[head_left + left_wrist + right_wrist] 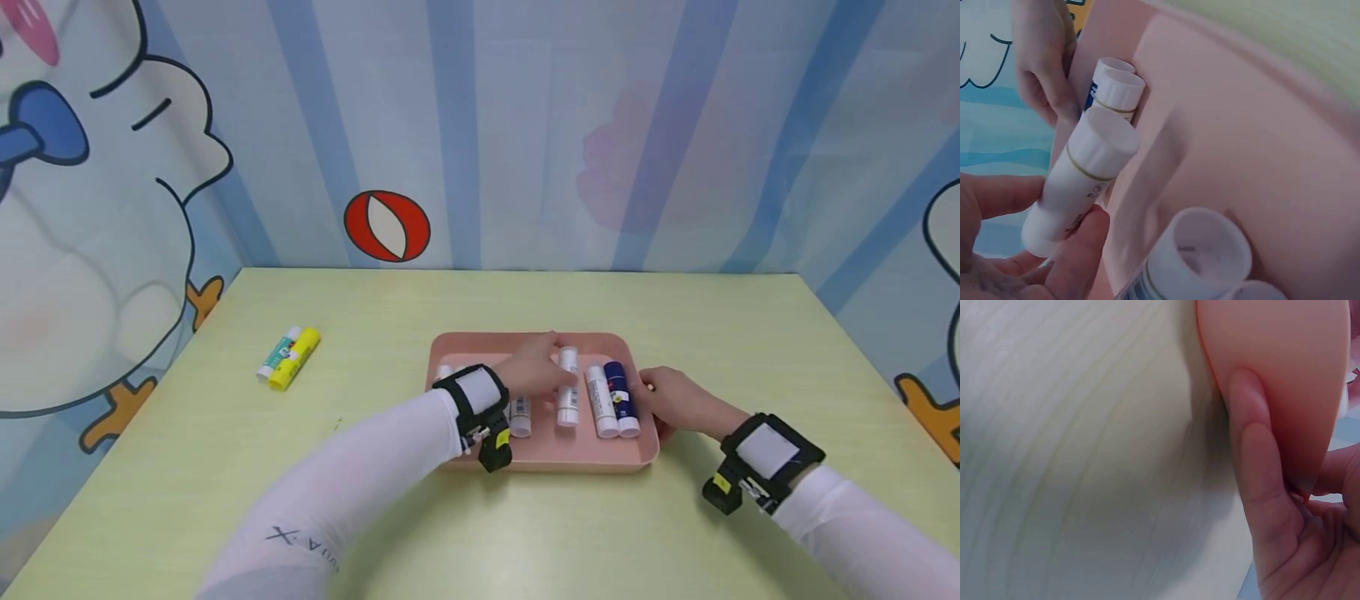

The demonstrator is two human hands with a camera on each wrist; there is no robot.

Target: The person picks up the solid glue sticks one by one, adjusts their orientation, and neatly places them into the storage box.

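Note:
My left hand is over the pink tray, pinching a white glue stick between thumb and fingers. In the left wrist view this glue stick is tilted, cap end toward the camera. To its right lie another white glue stick and a dark blue glue stick, side by side in the tray. More white glue sticks sit left of it, partly hidden by my left wrist. My right hand grips the tray's right end, its fingers along the outer wall.
A yellow glue stick and a white-and-green glue stick lie together on the left of the pale wooden table. A patterned blue-and-white backdrop stands behind and beside the table.

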